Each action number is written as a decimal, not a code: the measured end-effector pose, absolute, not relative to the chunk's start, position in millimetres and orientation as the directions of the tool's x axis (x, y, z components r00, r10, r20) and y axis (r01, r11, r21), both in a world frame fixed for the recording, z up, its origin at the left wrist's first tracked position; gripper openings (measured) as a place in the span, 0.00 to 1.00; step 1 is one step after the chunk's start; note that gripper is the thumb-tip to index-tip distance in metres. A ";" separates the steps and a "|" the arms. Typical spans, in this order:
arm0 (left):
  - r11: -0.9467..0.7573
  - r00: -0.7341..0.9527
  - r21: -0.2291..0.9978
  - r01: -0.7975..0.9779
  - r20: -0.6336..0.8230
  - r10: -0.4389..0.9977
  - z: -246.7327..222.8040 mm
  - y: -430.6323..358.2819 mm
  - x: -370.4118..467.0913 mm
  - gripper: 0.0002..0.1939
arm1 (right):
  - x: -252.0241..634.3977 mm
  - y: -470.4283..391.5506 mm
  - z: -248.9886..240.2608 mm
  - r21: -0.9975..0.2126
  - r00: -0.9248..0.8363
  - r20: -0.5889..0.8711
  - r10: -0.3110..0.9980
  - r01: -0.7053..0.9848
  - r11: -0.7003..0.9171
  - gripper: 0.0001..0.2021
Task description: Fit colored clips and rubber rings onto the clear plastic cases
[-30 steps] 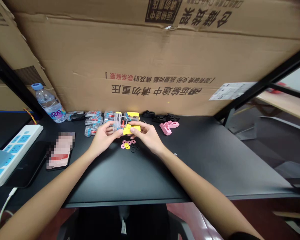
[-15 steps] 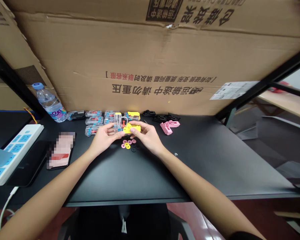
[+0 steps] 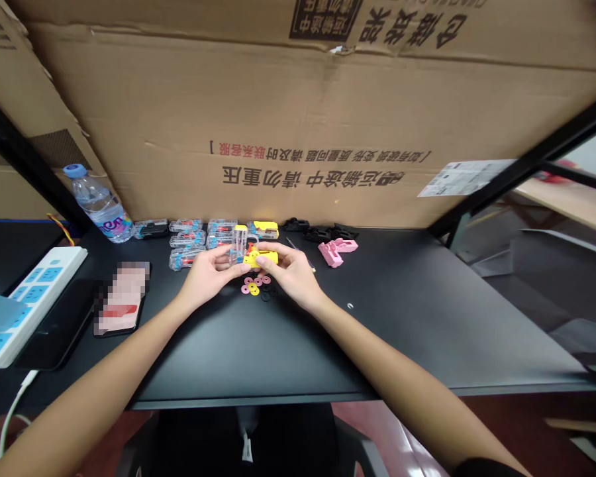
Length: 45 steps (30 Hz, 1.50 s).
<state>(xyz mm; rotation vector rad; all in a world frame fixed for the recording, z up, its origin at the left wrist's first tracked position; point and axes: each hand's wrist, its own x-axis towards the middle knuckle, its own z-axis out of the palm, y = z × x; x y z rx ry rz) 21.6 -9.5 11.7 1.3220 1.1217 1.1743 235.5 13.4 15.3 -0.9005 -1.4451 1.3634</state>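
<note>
Holding a small half-put-together toy in both hands, mid-air over the black worktop [image 3: 218, 358], just above the loose washers. Left hand [image 3: 207, 273] grips the clear plastic housing [image 3: 238, 246], which stands roughly upright, thumb tip reaching the near edge of the yellow plastic shell [image 3: 268, 255]. Right hand [image 3: 294, 270] grasps that shell, which lies crosswise, thumb on top and fingers behind. Both hands closed on it, neither free. A red piece [image 3: 251, 246] shows where the two parts meet; whether anything is seated or fastened, can't tell, fingers in the way. Step in hand looks like fitting or adjusting shell against housing, judging by the grip. Next move seems to call for a steady left hold, lining up the edges and light thumb pressure from the right, without knocking out inner bits. Stock nearby: pink washers [image 3: 249, 281], yellow washers [image 3: 253, 289] and black washers [image 3: 265, 297] just below the hands; clear toy units [image 3: 186, 240] and a yellow-topped unit [image 3: 265, 229] behind; pink shells [image 3: 332, 255] and black shells [image 3: 318, 234] further right. Thin tool [image 3: 291, 243], maybe a screwdriver, lies partly behind the right hand; white clip [image 3: 350, 305] sits well apart.
</note>
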 end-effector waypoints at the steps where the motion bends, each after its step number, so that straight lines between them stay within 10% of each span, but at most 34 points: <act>1: -0.067 0.091 0.998 0.017 0.066 0.994 11.0 -9.2 21.7 0.38 | 235.4 13.2 15.4 -0.989 -0.307 0.134 0.942 -0.093 0.111 0.25; 32: -0.275 0.098 0.940 0.204 0.260 0.961 18.1 -13.6 19.9 0.24 | 253.4 17.4 35.2 -0.934 -0.507 0.213 0.836 0.145 0.326 0.20; 45: -0.197 0.088 0.980 0.003 0.196 0.977 15.9 -10.2 24.6 0.29 | 248.1 16.9 30.7 -0.981 -0.473 0.151 0.868 0.033 0.189 0.23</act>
